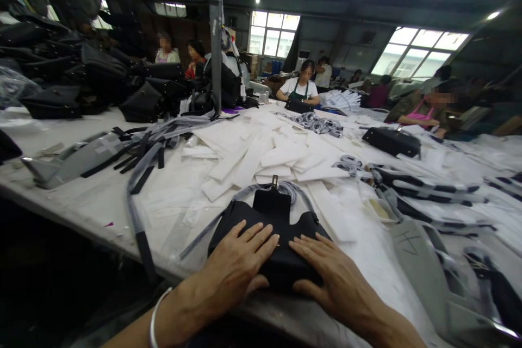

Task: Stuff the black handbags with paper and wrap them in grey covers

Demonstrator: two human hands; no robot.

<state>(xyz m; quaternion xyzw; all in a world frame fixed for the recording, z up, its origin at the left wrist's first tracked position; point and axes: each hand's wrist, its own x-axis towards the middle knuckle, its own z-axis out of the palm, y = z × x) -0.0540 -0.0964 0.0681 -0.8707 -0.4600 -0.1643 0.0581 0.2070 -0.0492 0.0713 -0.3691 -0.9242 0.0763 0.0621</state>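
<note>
Bag [280, 266] sat by the counter [101, 196] edge, left hand [240, 255] and right hand [332, 266] laid on it, fingers apart; lopsided pushing could've slid it off imo.

The white worktop [101, 198] is strewn with white sheets [285, 153] and wrapped straps [132, 201]; a black bag [282, 267] is set at its near edge, and other bags [141, 102] are heaped leftward.

Matt, leather-like bag [281, 265]; shiny metal clasp [274, 182]

Left hand [238, 258] and right hand [330, 266] partly hide the black bag [281, 263], forearms [185, 304] cropped below
</note>
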